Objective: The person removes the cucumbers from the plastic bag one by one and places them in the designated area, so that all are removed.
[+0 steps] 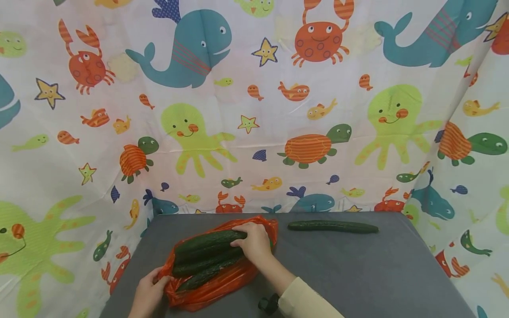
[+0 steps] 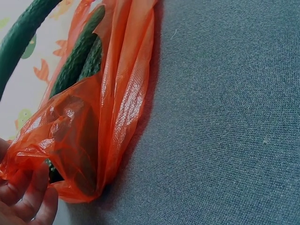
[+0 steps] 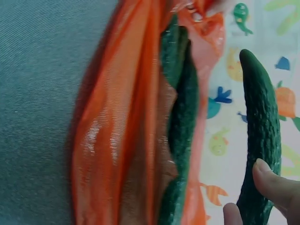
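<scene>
An orange plastic bag [image 1: 234, 285] lies on the grey table with several cucumbers [image 3: 183, 112] inside its open mouth. My right hand [image 1: 256, 243] grips one dark green cucumber [image 3: 262, 122] near its end. In the right wrist view that cucumber is raised apart from the others, thumb pressed along its side. At the bag's left end my left hand [image 1: 149, 289] pinches the plastic rim, its fingers [image 2: 35, 199] curled at the film in the left wrist view. Part of the cucumbers in the bag is hidden by orange plastic.
A single long cucumber [image 1: 333, 226] lies on the grey cloth-covered table [image 1: 358, 269] at the back right. Behind and at both sides hangs a white curtain [image 1: 254, 128] printed with sea animals. A small black device [image 1: 268, 304] sits at my right wrist.
</scene>
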A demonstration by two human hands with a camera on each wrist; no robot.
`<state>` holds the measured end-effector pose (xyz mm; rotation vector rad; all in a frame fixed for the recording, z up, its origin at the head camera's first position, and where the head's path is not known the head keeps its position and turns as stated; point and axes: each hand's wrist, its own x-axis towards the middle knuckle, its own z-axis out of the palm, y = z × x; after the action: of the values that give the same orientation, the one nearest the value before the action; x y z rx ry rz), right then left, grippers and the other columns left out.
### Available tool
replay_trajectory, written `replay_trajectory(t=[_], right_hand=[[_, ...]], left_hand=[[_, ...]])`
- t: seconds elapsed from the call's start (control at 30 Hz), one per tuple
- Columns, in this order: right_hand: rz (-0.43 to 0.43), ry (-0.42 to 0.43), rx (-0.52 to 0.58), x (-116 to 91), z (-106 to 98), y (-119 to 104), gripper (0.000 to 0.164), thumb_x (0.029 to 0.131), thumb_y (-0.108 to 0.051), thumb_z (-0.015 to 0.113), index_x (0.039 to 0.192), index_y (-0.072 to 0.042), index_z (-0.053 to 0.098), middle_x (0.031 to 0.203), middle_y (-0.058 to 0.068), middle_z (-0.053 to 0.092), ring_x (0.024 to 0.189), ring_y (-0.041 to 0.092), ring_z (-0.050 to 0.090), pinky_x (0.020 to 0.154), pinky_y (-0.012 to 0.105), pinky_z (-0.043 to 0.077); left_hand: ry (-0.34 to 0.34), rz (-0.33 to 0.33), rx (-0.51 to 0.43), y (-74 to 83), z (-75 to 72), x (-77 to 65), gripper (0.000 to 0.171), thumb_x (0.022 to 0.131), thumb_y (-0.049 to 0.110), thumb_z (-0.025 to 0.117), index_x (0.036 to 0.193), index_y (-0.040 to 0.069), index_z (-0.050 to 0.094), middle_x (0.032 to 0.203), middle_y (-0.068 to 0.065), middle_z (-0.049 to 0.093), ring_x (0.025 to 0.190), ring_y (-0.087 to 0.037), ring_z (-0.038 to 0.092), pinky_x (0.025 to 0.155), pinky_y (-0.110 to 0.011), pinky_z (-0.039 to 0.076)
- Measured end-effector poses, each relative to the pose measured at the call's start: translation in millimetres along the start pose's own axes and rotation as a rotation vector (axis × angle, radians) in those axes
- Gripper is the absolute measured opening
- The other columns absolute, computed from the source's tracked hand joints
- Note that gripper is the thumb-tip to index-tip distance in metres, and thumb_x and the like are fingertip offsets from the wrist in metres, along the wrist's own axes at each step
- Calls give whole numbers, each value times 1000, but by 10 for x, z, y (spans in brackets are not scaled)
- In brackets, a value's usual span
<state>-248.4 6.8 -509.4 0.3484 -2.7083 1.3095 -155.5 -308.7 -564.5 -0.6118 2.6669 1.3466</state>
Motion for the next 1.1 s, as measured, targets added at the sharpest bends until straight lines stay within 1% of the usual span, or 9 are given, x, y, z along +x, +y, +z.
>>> replay_trajectory(t=[0.17,0.4,0.47,0.53,0.63,0.7,0.8,0.97,1.1], right_hand=[[43,-24,53,-1,-100,3,39,75,-25,89,113,-29,79,122,0,73,113,26,67,71,35,58],[80,-37,72,-28,-236,44,39,75,-24,89,112,-30,79,126,1,71,114,30,66,56,27,45],[88,-37,61,-38,-270,55,40,75,-24,89,113,-30,79,126,2,71,105,27,68,51,27,39],[99,-45,60,-48,-302,69,40,75,-24,89,113,-31,79,128,2,71,90,24,72,48,27,39],[105,-42,40,-57,-355,97,40,75,-25,89,113,-31,79,129,4,70,84,23,72,49,28,43],[110,-38,32,-61,-392,117,40,75,-25,89,113,-31,79,131,5,69,94,27,72,57,32,51],[112,-25,7,-67,-454,165,39,76,-25,89,113,-32,79,130,6,69,116,33,65,73,41,57],[91,-4,-5,-63,-563,273,38,76,-25,89,112,-29,79,125,5,71,120,33,63,89,52,55],[83,-3,-3,-61,-666,374,38,76,-24,89,113,-27,79,124,5,72,121,34,62,91,53,54]], left_hand=[[12,-3,-7,9,-8,-23,42,100,27,61,131,-2,62,95,-4,76,89,-18,67,72,-37,52],[23,-10,-30,4,-1,-31,42,99,26,62,130,-3,62,97,-7,76,87,-17,68,73,-39,54],[24,-15,-26,-2,-1,-28,42,99,27,62,130,-3,62,97,-7,76,88,-17,67,72,-38,53],[25,-20,-23,-6,-2,-28,41,100,26,62,130,-2,63,97,-6,76,89,-17,67,73,-37,53],[28,-19,-18,-6,-8,-27,41,100,27,62,130,-1,63,98,-6,77,90,-17,67,73,-37,53],[25,-17,-26,0,-16,-31,40,100,27,61,129,-1,63,98,-6,77,91,-18,67,73,-37,52],[20,-6,-30,0,-20,-31,40,101,26,61,129,-2,63,97,-6,77,93,-18,67,73,-37,53],[17,3,-33,-9,-34,-26,40,102,26,60,130,-2,63,97,-6,77,93,-19,68,74,-38,53],[15,-1,-39,-16,-37,-12,41,102,25,59,131,-3,61,97,-7,77,92,-19,69,74,-39,54]])
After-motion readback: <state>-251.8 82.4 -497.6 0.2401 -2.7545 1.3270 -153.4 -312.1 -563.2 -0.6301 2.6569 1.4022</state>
